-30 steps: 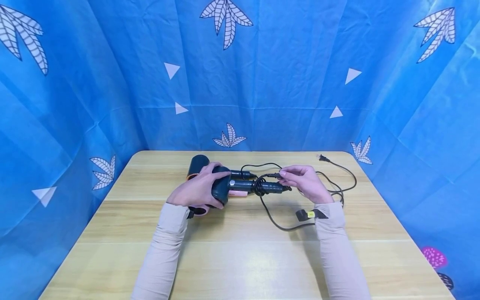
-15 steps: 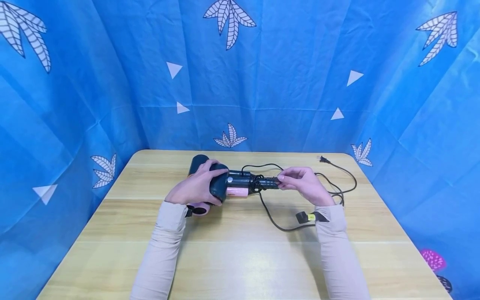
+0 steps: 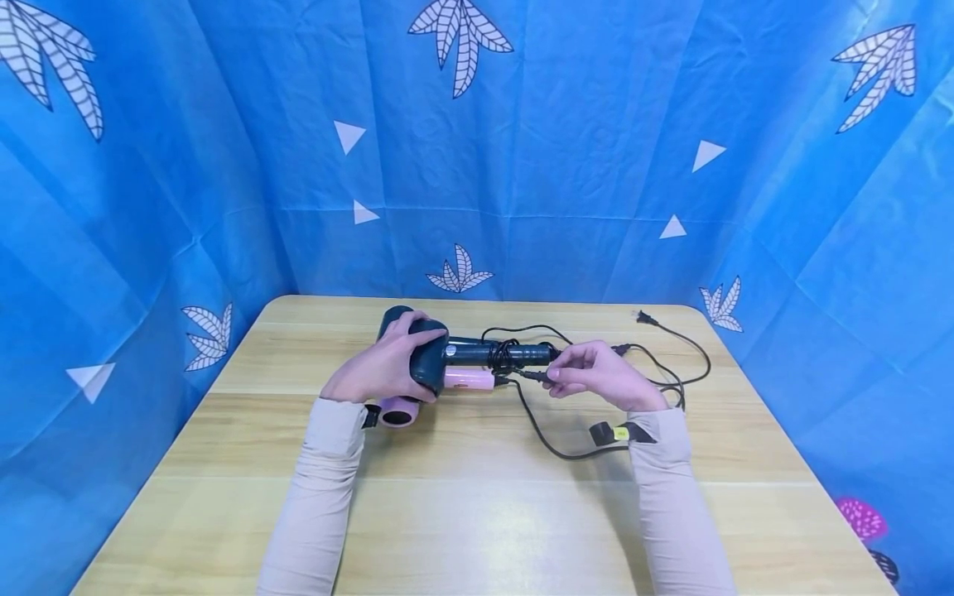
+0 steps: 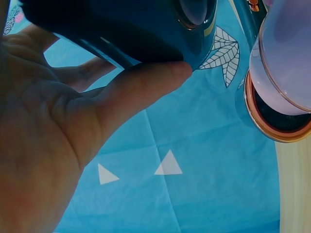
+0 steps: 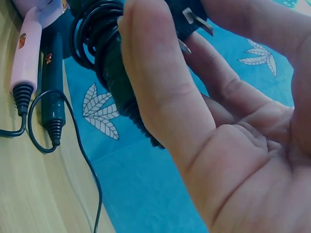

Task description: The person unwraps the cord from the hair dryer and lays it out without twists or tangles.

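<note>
My left hand [image 3: 378, 364] grips a dark green hair dryer [image 3: 428, 361] by its head, handle pointing right, raised over two other dryers. In the left wrist view, the thumb presses along the dryer's casing [image 4: 146, 34]. A black cord [image 3: 503, 354] is coiled round its handle. My right hand [image 3: 602, 374] pinches the cord's plug [image 3: 538, 376] between thumb and fingers, on the near side of the handle. The plug's metal prongs [image 5: 199, 22] show in the right wrist view. Below lie a pink hair dryer [image 3: 471, 379] and a second dark green hair dryer [image 3: 395, 318].
A loose black cord [image 3: 547, 443] loops across the wooden table [image 3: 477, 530] on the right. Its run passes behind my right wrist. Another plug [image 3: 645, 318] lies near the back right corner. Blue patterned curtain [image 3: 581, 165] surrounds the table's back and sides.
My right hand has carried the plug from above the handle, past its end, to the near side. The held dryer has shifted slightly left, uncovering more of the pink dryer.
</note>
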The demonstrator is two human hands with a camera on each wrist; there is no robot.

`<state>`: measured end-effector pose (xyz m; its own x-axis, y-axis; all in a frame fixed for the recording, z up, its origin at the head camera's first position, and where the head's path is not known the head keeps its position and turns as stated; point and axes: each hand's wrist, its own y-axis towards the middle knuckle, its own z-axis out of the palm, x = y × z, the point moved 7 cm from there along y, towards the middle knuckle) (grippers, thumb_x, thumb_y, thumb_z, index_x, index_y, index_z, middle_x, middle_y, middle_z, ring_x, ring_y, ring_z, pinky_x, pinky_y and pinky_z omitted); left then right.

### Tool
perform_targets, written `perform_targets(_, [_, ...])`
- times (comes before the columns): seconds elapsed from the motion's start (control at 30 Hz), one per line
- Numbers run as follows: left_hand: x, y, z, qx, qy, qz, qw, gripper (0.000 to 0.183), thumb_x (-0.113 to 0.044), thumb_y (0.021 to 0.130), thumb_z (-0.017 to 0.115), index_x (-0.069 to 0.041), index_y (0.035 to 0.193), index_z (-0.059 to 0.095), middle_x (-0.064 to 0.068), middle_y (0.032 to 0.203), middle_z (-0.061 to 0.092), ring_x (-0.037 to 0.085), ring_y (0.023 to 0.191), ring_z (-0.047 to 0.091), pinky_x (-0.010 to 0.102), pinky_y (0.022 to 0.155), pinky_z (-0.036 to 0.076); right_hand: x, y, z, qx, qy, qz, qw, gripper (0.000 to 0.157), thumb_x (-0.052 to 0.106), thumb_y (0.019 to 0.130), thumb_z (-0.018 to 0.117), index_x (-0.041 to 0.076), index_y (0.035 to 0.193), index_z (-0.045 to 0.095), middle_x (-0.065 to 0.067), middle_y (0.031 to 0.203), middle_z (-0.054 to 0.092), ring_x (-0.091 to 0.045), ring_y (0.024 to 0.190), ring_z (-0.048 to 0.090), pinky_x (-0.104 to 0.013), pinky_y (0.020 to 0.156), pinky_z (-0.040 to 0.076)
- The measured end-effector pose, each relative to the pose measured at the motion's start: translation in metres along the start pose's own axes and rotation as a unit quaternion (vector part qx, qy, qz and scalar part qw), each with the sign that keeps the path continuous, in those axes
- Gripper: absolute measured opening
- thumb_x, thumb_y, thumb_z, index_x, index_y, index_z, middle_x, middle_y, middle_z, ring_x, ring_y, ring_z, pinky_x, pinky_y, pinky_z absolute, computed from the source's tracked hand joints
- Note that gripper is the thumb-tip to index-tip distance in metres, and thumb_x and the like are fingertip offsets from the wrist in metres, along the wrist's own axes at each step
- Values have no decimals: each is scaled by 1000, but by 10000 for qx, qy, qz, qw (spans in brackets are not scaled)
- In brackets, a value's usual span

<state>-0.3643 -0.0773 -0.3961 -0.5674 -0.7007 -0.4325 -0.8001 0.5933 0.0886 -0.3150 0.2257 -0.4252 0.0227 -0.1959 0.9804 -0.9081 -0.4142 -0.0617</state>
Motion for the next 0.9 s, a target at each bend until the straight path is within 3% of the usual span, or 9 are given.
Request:
perform_targets(0.3, [1,-2,-5,-56,-51,53,10000,97,-41,67,97,-25,151,53,11,161,29,37,143,36,58,100,55,-6,3,7,481,-20,42,9988,26,10,96,71,-12,110,66,-16,100,79,-22,89,78,-43,89,63])
perform_targets(0.63, [0,-2,-7,-55,-94,-11,9999,97,-41,66,98,-26,151,53,10,161,28,37,142,36,58,98,56,-14,4,7,619,-123,152,9979,30,11,94,73,-12,113,65,-19,104,77,-24,90,78,-45,89,62])
perform_targets(0.9, [-1,-2,-6,-42,-57,-15,10000,97,-41,67,98,-26,151,53,10,161,28,37,142,36,59,99,56,-27,6,6,762,-123,325,9965,28,9,93,73,-9,113,66,-26,107,75,-37,97,76,-51,93,60])
